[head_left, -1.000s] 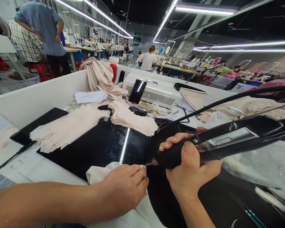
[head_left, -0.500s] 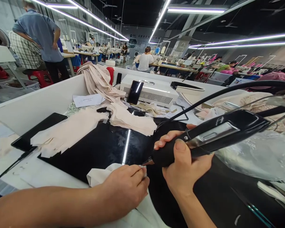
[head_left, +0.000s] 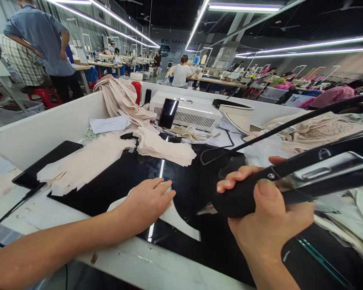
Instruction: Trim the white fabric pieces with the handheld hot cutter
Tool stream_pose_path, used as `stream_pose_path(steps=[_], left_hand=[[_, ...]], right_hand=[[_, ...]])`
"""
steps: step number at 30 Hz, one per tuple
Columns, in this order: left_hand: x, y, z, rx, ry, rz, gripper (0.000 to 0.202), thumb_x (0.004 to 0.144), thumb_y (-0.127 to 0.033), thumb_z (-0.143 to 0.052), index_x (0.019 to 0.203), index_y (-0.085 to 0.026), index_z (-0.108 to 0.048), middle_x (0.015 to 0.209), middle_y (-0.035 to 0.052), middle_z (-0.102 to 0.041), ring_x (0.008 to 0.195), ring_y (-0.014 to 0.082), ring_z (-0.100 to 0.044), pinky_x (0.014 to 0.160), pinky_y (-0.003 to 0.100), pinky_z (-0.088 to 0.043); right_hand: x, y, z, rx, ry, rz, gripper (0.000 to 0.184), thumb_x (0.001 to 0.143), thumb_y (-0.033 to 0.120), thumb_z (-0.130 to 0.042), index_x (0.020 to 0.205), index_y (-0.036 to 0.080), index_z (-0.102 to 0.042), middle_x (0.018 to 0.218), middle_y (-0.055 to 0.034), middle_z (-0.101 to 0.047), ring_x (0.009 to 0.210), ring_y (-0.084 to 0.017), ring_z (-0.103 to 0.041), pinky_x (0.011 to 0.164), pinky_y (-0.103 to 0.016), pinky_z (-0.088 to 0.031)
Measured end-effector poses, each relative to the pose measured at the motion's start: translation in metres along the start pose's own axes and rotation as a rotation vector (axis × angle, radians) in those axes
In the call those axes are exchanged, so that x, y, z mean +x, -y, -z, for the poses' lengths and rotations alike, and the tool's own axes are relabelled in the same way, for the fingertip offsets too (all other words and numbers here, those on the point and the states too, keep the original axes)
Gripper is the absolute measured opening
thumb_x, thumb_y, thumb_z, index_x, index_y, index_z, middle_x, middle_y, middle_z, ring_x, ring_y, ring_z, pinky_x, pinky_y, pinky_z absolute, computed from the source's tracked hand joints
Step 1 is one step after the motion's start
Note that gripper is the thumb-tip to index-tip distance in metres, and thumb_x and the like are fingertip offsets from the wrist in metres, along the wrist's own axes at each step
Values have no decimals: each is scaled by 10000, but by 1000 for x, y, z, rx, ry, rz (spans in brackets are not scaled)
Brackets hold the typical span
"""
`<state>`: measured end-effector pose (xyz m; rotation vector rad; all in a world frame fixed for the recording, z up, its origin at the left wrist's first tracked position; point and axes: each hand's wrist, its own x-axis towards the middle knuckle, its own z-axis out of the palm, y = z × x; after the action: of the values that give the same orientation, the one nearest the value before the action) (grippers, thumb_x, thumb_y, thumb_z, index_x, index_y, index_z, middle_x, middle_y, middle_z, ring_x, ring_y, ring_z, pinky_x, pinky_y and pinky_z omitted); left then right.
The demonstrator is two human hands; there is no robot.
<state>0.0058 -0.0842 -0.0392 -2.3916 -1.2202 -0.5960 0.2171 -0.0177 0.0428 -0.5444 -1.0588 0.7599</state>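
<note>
My right hand (head_left: pixel 269 221) wraps the black tool (head_left: pixel 326 171); my left hand (head_left: pixel 147 203) covers the white piece (head_left: pixel 181 224) near the table's (head_left: pixel 145 259) front edge, pressing or pinching, I cannot tell. Likely I'm positioning it; next calls for keeping it flat.

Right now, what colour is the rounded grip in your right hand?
The rounded grip is black, best seen in head view.

Room btwn L hand (head_left: pixel 149 201) & blk tool (head_left: pixel 326 171), but fabric stack (head_left: pixel 166 148) + cable (head_left: pixel 278 128) obstruct beyond.
</note>
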Motion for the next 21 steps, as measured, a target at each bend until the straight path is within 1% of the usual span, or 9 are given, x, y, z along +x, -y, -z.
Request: stream_pose_path(steps=[2,4,7,10,13,16,21], left_hand=[[3,-3,5,-31,-75,-22,225,1280,-153,-610,1331,-111,-825,1420,168,-891,1331,265,-849,1197,405,-668],[5,-11,10,-124,-106,-75,238,1296,-164,-586,1342,-116,-815,1372,137,-896,1315,232,-839,1233,370,-643],[6,-23,12,-266,-63,-175,240,1321,-255,-592,1336,-156,-810,1265,91,-888,1210,204,-835,1186,329,-652],[3,-29,8,-311,2,-228,243,1308,-360,-666,1362,-165,-800,1227,82,-855,1170,221,-820,1159,349,-662],[-1,-30,3,-307,34,-228,259,1282,-408,-731,1328,-163,-805,1193,81,-828,1120,231,-802,1118,365,-672],[-4,-31,0,-303,46,-212,255,1259,-418,-774,1290,-167,-808,1179,78,-816,1101,232,-789,1088,367,-678],[-6,-30,-1,-308,43,-212,246,1258,-411,-773,1288,-169,-802,1173,73,-811,1088,229,-777,1069,367,-683]], right_hand=[[-3,5,6,-6,7,-6,505,801,446,-1109,1187,318,-809,785,69,-753,561,-205,-713,458,-346,-651],[-7,9,10,-5,16,-5,507,806,456,-1115,1188,314,-814,775,66,-751,555,-206,-715,452,-345,-651],[-12,13,13,-6,26,2,503,820,454,-1116,1195,310,-814,774,64,-749,551,-202,-717,441,-333,-640],[-15,12,14,-13,29,14,509,841,479,-1111,1213,316,-804,783,68,-743,549,-194,-711,443,-323,-625],[-18,11,15,-15,26,13,512,844,492,-1111,1215,325,-800,788,69,-752,552,-189,-706,456,-320,-623],[-20,11,16,-10,28,2,485,844,483,-1106,1196,343,-804,786,73,-765,551,-190,-704,466,-322,-627],[-22,12,16,-9,27,4,464,854,478,-1096,1195,340,-813,781,73,-775,542,-185,-708,465,-317,-637]])
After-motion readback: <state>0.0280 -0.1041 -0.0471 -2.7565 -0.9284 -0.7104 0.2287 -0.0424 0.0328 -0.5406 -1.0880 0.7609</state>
